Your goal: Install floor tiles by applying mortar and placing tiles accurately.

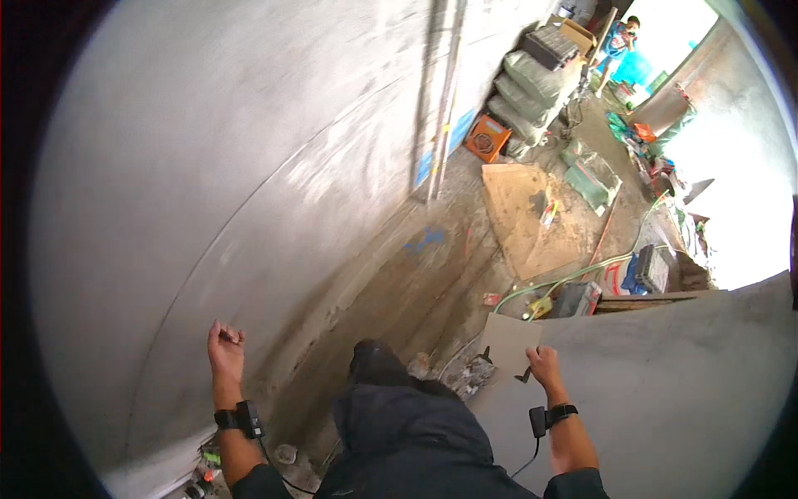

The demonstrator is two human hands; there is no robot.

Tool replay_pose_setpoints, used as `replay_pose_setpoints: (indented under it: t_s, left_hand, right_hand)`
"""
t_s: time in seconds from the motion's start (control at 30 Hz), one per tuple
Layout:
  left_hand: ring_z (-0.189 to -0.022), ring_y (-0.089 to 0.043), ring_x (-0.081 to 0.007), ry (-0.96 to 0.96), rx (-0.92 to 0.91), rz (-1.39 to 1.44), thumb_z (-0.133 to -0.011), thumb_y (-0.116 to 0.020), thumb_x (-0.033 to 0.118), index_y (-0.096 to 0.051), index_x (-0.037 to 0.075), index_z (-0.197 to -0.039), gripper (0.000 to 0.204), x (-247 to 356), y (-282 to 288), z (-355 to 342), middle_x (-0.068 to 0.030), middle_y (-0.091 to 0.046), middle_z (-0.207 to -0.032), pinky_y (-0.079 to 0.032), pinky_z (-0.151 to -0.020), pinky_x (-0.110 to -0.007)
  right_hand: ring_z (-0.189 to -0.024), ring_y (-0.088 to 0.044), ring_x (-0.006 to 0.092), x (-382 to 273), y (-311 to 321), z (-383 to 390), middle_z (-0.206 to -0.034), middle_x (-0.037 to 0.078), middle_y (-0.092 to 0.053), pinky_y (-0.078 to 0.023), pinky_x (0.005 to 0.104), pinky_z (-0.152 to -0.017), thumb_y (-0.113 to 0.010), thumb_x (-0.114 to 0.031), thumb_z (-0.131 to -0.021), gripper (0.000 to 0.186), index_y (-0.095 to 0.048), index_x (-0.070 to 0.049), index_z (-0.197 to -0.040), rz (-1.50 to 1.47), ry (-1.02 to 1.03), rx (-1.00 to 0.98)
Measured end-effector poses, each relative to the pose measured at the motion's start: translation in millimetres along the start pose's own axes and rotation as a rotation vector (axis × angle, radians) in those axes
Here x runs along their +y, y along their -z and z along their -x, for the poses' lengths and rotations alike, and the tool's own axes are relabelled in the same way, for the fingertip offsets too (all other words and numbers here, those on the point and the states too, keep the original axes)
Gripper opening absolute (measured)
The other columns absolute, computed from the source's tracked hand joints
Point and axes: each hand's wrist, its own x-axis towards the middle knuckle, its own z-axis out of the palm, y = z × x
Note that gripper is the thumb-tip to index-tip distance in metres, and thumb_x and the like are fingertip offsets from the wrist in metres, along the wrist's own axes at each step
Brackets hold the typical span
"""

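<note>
My left hand (226, 349) is raised close to the grey plastered wall (150, 208), its fingers curled, with nothing visible in them. My right hand (542, 364) is closed on a flat beige board (511, 333) with black fittings, beside a low grey wall (682, 382) on the right. Black straps with small boxes and cables circle both wrists. Below me are my dark-clothed legs (399, 424).
A cardboard sheet (511, 233), green bag (586, 179), hoses (597, 264) and toolboxes (652, 268) lie along the floor (424, 274). Stacked sacks (519, 112) and an orange case (488, 137) stand by the wall. A person (617, 46) is in the far doorway.
</note>
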Motion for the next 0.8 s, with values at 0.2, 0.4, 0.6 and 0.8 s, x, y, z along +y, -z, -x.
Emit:
replay_pose_setpoints:
  t_s: [0.2,0.4,0.6,0.8]
  left_hand:
    - [-0.063,-0.053,-0.0204,-0.279,-0.412,-2.002,-0.081,-0.065,0.026,-0.054,0.000,-0.068,0.031,-88,-169,-104,-0.0084,-0.055,-0.065,-0.043,-0.059,-0.039]
    - [-0.067,-0.061,-0.0274,-0.066,-0.653,-1.694,-0.082,-0.065,0.027,-0.060,0.000,-0.078,0.027,-251,-367,-235,-0.0137,-0.063,-0.073,-0.047,-0.065,-0.040]
    - [-0.064,-0.059,-0.0184,0.025,-1.056,-1.401,-0.086,-0.063,0.025,-0.059,0.001,-0.077,0.026,-342,-703,-304,-0.0091,-0.061,-0.067,-0.046,-0.062,-0.033]
    - [-0.062,-0.053,-0.0096,0.113,-0.937,-1.207,-0.088,-0.060,0.021,-0.055,0.002,-0.069,0.027,-450,-860,-396,-0.0032,-0.059,-0.063,-0.042,-0.056,-0.030]
  right_hand:
    - [-0.074,-0.059,0.0459,52,66,-181,-0.073,0.029,-0.058,-0.044,0.0523,-0.066,-0.058,-0.036,-0.082,0.044,-0.060,0.006,-0.071,0.053,0.038,0.087]
    - [-0.077,-0.060,0.0456,91,145,-333,-0.076,0.028,-0.060,-0.046,0.0515,-0.070,-0.056,-0.038,-0.083,0.046,-0.062,0.005,-0.072,0.028,-0.207,0.096]
    - [-0.071,-0.059,0.0449,140,236,-419,-0.068,0.029,-0.055,-0.044,0.0498,-0.065,-0.056,-0.035,-0.084,0.045,-0.059,0.008,-0.070,-0.162,-0.363,0.249]
    - [-0.072,-0.058,0.0471,264,255,-515,-0.070,0.030,-0.055,-0.044,0.0507,-0.065,-0.056,-0.034,-0.082,0.043,-0.059,0.007,-0.071,-0.070,-0.449,0.315]
